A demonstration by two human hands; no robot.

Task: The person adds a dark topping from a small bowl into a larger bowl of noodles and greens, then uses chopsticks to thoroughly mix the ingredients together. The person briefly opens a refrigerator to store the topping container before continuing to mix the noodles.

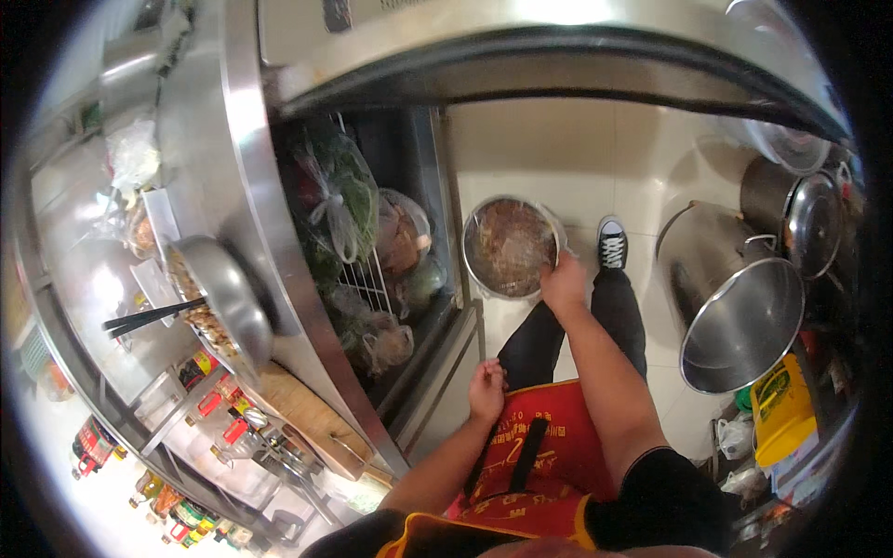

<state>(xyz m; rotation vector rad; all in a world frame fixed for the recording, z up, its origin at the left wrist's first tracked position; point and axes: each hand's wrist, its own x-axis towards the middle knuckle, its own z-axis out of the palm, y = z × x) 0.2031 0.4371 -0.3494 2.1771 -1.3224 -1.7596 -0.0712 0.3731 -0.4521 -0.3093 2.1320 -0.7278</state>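
My right hand [562,280] grips the near right rim of a round metal bowl [511,246]. Plastic film seems to cover the brownish food inside it. Over my left thigh is my left hand [488,385], fingers loosely curled and nothing seen in it. To the left of the bowl, an under-counter refrigerator stands open, with leafy greens in a tied plastic bag [349,188] and another bagged food [402,230] on its white wire shelf [366,282].
A steel counter [244,139] on the left bears a steel bowl [241,300] with chopsticks [150,317], and a wooden cutting board [314,411]. Large steel pots [743,324] stand at the right. The refrigerator door [558,63] spans the top.
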